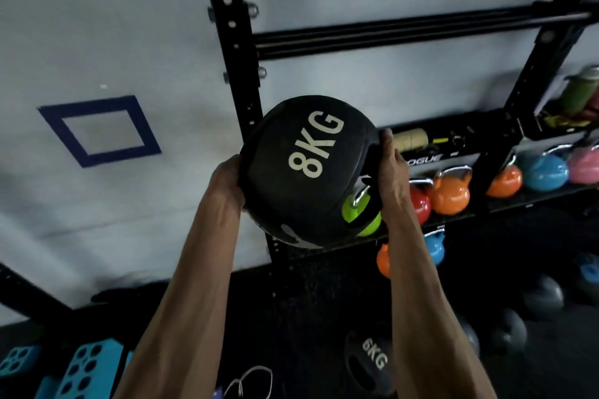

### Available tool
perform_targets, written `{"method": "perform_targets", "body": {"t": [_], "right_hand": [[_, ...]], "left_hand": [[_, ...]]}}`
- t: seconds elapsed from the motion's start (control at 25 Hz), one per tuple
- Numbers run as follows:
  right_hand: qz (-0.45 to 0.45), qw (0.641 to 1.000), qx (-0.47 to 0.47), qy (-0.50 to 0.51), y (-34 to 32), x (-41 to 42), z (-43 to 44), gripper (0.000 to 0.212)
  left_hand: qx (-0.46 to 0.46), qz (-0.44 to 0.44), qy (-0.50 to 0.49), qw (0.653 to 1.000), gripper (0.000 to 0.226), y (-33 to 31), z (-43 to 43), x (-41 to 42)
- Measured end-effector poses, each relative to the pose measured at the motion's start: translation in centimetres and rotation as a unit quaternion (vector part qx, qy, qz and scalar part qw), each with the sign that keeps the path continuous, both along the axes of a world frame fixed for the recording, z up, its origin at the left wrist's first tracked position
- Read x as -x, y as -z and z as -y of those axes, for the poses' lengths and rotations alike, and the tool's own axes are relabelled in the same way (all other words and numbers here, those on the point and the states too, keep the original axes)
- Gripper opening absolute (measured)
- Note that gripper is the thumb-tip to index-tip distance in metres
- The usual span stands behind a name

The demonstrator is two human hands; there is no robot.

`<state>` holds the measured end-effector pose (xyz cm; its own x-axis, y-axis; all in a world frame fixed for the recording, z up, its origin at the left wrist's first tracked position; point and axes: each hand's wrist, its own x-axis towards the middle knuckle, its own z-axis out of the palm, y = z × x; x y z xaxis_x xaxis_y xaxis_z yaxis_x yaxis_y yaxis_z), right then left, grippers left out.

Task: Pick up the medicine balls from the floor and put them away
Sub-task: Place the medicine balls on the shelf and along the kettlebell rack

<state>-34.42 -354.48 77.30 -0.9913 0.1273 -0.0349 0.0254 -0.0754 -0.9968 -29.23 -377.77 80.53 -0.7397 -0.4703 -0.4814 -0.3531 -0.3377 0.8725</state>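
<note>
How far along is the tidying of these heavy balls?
Done: no ball visibly stored on the rack yet. In hand: the left hand and right hand hold the 8KG ball up in front of the rack. Left: the 6KG ball and several dark balls, blurred, lie on the floor.
</note>
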Motion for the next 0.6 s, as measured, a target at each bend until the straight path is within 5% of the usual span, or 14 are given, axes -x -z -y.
{"method": "perform_targets", "body": {"t": [0.6], "right_hand": [[-0.228,0.969,0.014,-0.094,-20.8,19.7,-4.6,0.06]], "left_hand": [[0.049,-0.279,-0.154,0.947,0.026,-16.9,-5.7,14.6]]}}
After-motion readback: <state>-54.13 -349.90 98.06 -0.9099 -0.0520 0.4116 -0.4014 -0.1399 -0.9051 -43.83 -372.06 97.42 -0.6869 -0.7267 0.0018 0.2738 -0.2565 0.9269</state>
